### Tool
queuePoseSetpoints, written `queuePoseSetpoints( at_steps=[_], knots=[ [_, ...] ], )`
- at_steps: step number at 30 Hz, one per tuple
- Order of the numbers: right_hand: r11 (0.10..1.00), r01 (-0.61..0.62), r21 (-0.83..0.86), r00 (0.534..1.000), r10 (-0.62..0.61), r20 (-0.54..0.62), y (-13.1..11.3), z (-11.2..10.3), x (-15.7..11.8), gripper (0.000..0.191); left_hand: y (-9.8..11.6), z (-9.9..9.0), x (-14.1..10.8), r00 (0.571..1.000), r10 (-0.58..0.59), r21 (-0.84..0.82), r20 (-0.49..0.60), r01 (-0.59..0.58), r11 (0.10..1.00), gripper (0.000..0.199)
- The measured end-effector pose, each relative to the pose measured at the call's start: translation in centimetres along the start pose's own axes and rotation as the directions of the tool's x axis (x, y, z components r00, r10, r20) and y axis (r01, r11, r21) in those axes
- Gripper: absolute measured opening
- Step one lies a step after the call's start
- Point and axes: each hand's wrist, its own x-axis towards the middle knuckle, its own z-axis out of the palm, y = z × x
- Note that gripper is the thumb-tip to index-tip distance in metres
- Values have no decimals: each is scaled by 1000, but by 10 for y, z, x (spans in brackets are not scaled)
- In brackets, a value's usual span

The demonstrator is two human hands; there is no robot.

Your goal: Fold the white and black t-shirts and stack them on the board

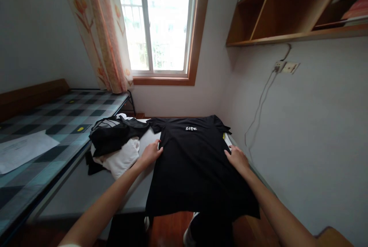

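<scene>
A black T-shirt (192,162) with a small white print near its top is spread over a white table (135,197), its hem hanging over the front edge. My left hand (151,152) is at the shirt's left side, fingers closed on its edge. At the opposite side, my right hand (237,158) has its thumb and fingers on the shirt's right edge, pinching the cloth. Left of the shirt lies a pile of black clothes (110,135) with a white garment (123,160) beneath.
A bed with a checked mattress (86,105) stands at the left, papers (25,149) on it. Wooden shelves (276,9) hang at upper right above a socket (284,66) with dangling cables. A window and curtain (106,36) are behind the table.
</scene>
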Motion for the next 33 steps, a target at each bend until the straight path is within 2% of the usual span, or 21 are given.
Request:
queuePoseSetpoints(
  at_steps=[3, 7, 10, 12, 13, 16, 18, 19, 22, 25, 28, 30, 31, 33],
  knots=[
    [998, -44, 39, 995, 40, 86, 9, -2, -6, 42, 3, -3, -12, 999, -19, -16, 31, 19, 1000, 38],
    [993, -41, 107, 976, 17, 218, 21, -5, -12, 37, 3, -2, -26, 999, 15, -124, 44, -9, 992, 32],
    [953, -40, 301, 975, -28, 219, 25, -12, -20, 30, 2, 1, -34, 998, -23, -261, 63, 39, 965, 33],
    [876, -95, 474, 975, -15, 224, 28, -20, -29, 31, 3, 0, -41, 990, -78, -377, 120, 118, 919, 40],
    [822, -145, 551, 964, -7, 264, 31, -23, -34, 33, 4, 0, -44, 983, -98, -430, 156, 157, 889, 45],
    [695, -306, 650, 879, -57, 474, 39, -33, -54, 36, 6, -3, -54, 960, -120, -529, 254, 242, 813, 57],
    [695, -356, 625, 812, -101, 574, 45, -37, -69, 39, 7, -5, -61, 948, -109, -555, 298, 265, 789, 61],
    [702, -357, 617, 793, -121, 597, 48, -39, -75, 39, 7, -6, -65, 947, -94, -566, 308, 261, 782, 62],
    [655, -326, 682, 789, -208, 578, 53, -45, -91, 41, 9, -7, -74, 958, -27, -593, 285, 198, 781, 61],
    [592, -306, 746, 804, -259, 535, 58, -47, -99, 44, 9, -9, -82, 979, 39, -568, 198, 82, 819, 57],
    [669, -188, 719, 842, -267, 469, 65, -42, -99, 41, 11, -12, -89, 986, 103, -548, 134, -13, 836, 50],
    [739, -95, 666, 865, -270, 422, 69, -37, -98, 36, 15, -16, -95, 982, 125, -626, 138, -11, 779, 46],
    [756, -75, 650, 863, -278, 423, 69, -38, -98, 35, 18, -19, -97, 979, 128, -691, 161, 19, 723, 46],
    [721, -112, 684, 834, -306, 459, 65, -46, -98, 35, 26, -29, -99, 963, 132, -821, 234, 123, 558, 47]
  ],
)
